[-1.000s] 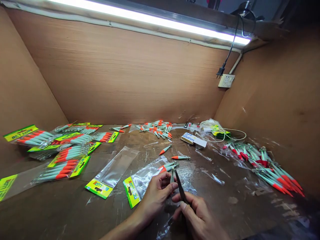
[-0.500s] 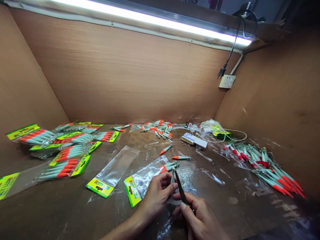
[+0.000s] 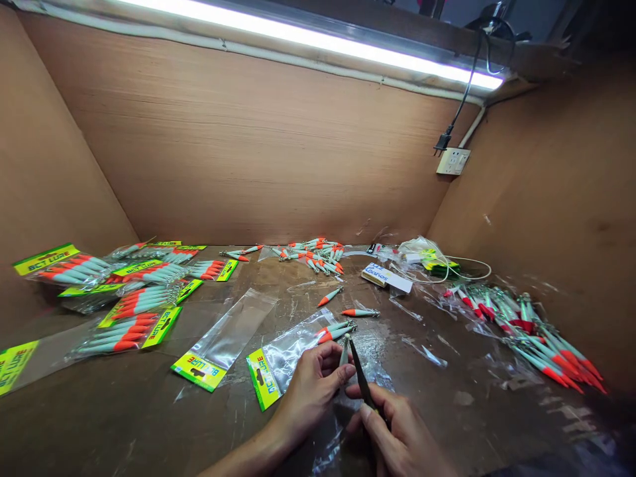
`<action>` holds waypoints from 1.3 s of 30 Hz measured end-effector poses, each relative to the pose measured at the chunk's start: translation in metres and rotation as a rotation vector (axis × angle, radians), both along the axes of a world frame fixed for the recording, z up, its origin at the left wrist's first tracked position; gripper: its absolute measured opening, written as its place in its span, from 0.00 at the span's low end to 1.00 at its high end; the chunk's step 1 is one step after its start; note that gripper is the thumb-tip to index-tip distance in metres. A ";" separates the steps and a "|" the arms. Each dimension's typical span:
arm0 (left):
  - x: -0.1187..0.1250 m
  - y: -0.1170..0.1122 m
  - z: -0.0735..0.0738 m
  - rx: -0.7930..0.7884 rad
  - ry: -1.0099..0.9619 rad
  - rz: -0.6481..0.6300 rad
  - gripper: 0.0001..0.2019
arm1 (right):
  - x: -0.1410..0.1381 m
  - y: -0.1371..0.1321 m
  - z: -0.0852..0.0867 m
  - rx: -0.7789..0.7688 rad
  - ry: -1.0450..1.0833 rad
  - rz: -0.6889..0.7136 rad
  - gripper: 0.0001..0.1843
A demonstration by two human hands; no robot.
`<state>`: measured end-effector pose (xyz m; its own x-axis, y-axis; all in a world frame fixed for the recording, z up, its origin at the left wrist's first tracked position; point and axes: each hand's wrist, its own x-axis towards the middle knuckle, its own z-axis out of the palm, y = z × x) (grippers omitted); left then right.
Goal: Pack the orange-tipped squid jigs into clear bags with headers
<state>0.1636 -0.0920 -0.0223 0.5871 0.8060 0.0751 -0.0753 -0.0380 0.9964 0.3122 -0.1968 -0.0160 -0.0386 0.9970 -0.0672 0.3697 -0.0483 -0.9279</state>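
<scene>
My left hand [image 3: 311, 387] pinches a small pale-green lure [image 3: 343, 351] upright between thumb and fingers. My right hand [image 3: 397, 434] grips dark pointed pliers [image 3: 360, 374], whose tip meets the lure's top end. Just beyond the hands lies a clear bag with a yellow-green header [image 3: 285, 361], two orange-tipped lures [image 3: 335, 329] at its open mouth. Another such bag [image 3: 218, 344] lies flat to the left.
Filled lure packs [image 3: 134, 305] crowd the left of the brown table. Loose lures lie at the back centre [image 3: 313, 255] and in a heap at the right [image 3: 531, 334]. Two single lures [image 3: 358, 312] sit mid-table. A white card [image 3: 386, 277] and cable lie back right.
The hands have barely moved; the pliers and lure stay together, shifted very slightly right.
</scene>
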 end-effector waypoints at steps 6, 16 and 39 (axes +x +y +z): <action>-0.001 -0.001 -0.001 -0.006 0.003 0.007 0.10 | 0.002 0.001 0.007 0.020 -0.065 0.016 0.23; -0.002 -0.003 0.001 -0.008 0.005 -0.001 0.13 | 0.000 0.001 0.002 0.083 -0.189 -0.031 0.18; -0.005 -0.003 0.018 0.049 0.032 -0.048 0.12 | 0.002 0.000 -0.002 -0.177 0.751 0.154 0.25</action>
<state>0.1584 -0.0949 -0.0043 0.6277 0.7727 0.0946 -0.0465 -0.0841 0.9954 0.3142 -0.1970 -0.0183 -0.2737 0.9535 -0.1258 -0.3389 -0.2181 -0.9152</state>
